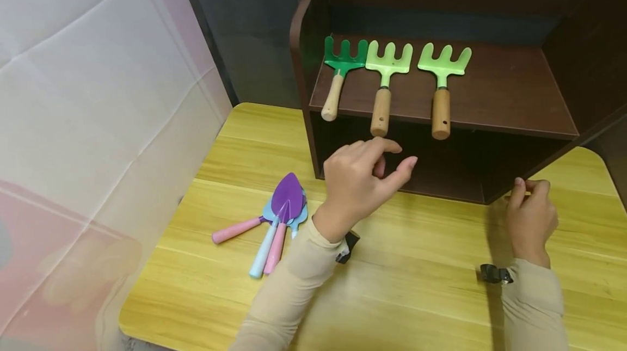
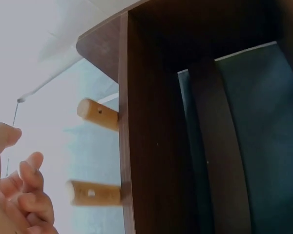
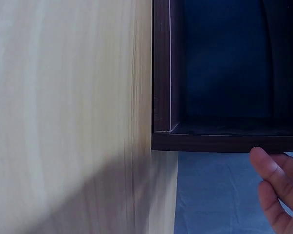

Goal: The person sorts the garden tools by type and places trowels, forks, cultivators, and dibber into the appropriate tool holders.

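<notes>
Garden forks point(image 1: 391, 65) number three; left hand point(image 1: 356, 179) relaxed, empty, right hand point(image 1: 531, 223) seemingly likewise.

Light-blue trowel metal point(image 1: 267, 210) mostly hidden beneath pointed purple metal trowel blade point(image 1: 288, 193); dark-brown wooden shelf unit point(image 3: 215, 143) and bare right hand point(image 3: 282, 181) cropped by right wrist view's right edge.

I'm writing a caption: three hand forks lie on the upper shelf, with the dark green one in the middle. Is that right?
Not quite: in the head view, the dark green fork is leftmost; a light green fork is in the middle.
</notes>
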A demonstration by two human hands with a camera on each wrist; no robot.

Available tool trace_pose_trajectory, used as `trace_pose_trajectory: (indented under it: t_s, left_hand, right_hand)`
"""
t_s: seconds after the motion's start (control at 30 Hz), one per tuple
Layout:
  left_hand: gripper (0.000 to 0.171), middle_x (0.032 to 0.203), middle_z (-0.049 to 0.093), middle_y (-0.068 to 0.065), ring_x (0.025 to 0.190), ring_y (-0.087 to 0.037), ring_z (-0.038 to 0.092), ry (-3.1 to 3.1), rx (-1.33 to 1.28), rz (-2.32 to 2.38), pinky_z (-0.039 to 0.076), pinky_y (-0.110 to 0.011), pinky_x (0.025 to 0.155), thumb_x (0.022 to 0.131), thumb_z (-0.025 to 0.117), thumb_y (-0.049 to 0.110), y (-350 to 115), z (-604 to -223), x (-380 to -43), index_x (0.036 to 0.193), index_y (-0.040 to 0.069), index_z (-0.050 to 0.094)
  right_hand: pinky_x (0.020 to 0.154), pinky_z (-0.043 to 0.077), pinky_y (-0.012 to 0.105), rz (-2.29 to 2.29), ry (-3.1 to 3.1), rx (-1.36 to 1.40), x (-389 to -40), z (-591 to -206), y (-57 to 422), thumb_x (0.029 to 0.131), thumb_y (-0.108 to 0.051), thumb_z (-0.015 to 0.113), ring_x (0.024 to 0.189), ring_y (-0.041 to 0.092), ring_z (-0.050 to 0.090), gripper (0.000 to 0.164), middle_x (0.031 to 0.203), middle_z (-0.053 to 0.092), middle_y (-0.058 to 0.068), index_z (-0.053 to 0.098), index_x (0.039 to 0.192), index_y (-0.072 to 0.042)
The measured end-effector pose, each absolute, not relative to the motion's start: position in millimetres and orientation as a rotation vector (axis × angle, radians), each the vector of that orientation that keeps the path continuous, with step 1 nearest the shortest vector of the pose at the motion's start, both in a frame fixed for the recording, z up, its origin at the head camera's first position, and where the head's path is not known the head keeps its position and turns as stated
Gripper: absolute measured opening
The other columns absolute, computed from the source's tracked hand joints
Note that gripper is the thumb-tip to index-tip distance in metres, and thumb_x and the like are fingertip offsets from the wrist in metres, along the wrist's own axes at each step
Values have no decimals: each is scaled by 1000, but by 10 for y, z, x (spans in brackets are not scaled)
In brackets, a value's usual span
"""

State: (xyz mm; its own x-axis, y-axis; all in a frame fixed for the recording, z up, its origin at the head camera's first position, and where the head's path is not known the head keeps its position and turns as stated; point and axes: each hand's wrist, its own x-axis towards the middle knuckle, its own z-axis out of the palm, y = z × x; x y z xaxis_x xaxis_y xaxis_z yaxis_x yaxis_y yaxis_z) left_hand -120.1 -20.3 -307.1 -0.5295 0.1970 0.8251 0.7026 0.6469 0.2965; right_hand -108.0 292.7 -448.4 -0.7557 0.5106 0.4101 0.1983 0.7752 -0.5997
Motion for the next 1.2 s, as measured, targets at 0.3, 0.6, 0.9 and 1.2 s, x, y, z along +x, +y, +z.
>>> trace_pose_trajectory:
  t_s: [0.3,0.6,0.9,1.2]
  left_hand:
    - [19,51,48,1,47,-9,43,-2023,-692,-916,31,-21,46,78,74,25,-510,-3149,-1159,81,8,68]
    - [22,52,48,-2,46,-11,39,-2020,-615,-945,28,-23,45,85,67,26,-926,-3180,-1190,83,4,67]
    - [25,52,49,-5,46,-13,35,-2098,-485,-853,25,-23,45,81,70,27,-1340,-3246,-1198,85,2,66]
    - [24,53,50,-4,46,-12,35,-2155,-373,-794,24,-24,46,77,74,23,-1618,-3331,-1124,88,3,67]
  right_hand:
    - [65,34,62,734,-2431,-549,-1076,-4497,2931,101,-34,40,89,57,57,41,93,67,31,53,112,4]
    - [63,33,60,714,-2448,-535,-1070,-4484,2951,102,-34,38,87,57,57,42,92,68,30,51,114,4]
    - [62,33,59,711,-2439,-526,-1061,-4476,2957,102,-34,38,84,58,57,42,91,67,31,51,114,4]
    - [64,34,61,708,-2424,-523,-1075,-4479,2936,102,-33,39,86,58,57,42,90,67,31,52,113,5]
